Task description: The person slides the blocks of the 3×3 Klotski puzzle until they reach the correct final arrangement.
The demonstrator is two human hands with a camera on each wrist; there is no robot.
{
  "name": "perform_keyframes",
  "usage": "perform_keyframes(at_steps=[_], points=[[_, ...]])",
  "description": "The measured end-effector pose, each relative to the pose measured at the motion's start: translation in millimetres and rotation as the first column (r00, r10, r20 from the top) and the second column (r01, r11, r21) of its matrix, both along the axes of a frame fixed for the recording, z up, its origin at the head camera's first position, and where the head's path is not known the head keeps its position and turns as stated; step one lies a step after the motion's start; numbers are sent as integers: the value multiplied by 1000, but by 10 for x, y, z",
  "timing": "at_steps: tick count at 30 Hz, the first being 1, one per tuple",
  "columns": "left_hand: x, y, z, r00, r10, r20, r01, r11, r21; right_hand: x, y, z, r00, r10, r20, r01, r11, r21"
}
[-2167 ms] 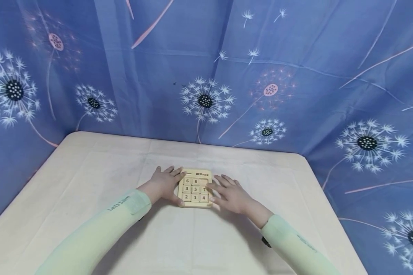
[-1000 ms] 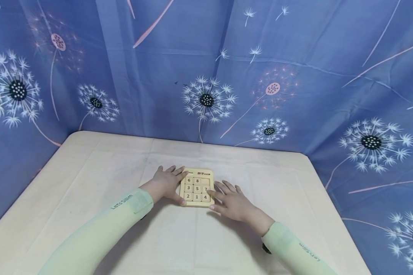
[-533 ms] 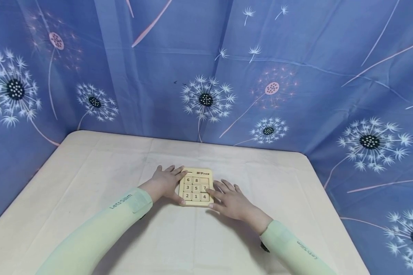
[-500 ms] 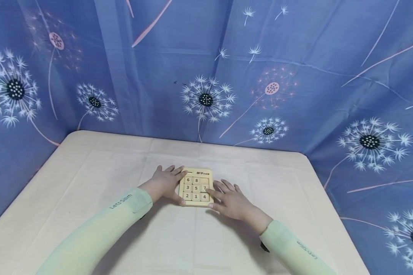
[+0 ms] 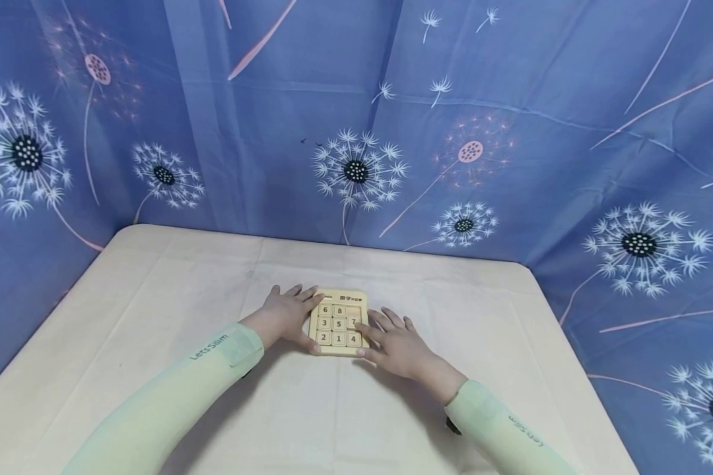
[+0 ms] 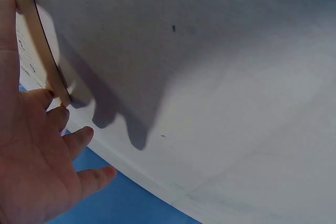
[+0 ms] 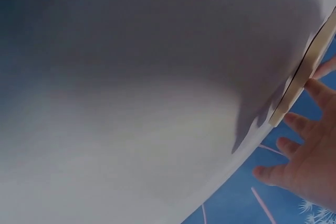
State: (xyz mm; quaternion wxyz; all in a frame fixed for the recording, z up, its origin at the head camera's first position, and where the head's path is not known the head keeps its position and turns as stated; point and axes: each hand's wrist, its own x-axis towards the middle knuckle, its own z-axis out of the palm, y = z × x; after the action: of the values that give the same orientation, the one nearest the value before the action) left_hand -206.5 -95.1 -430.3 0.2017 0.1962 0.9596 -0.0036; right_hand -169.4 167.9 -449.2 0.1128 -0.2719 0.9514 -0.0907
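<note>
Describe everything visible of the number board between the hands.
The number board is a pale yellow, rounded-corner slab, apparently wooden, lying flat on the table. Small dark lettering marks its far end. Eight square tiles read, far row to near: 6, 8, gap; 3, 5, 7; 2, 1, 4. Tile 7 sits slightly off its row, toward the gap. The left hand touches the board's left corners; the right hand touches tile 7 and the near right corner.
</note>
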Motion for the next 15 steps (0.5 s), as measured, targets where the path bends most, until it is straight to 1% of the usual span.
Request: perform_keyframes(at_steps=[15], points=[[-15,8,-24,1000,5,1,-5,1000,-4,-72,-25,5,1000,-23,12,23,1000,-9]])
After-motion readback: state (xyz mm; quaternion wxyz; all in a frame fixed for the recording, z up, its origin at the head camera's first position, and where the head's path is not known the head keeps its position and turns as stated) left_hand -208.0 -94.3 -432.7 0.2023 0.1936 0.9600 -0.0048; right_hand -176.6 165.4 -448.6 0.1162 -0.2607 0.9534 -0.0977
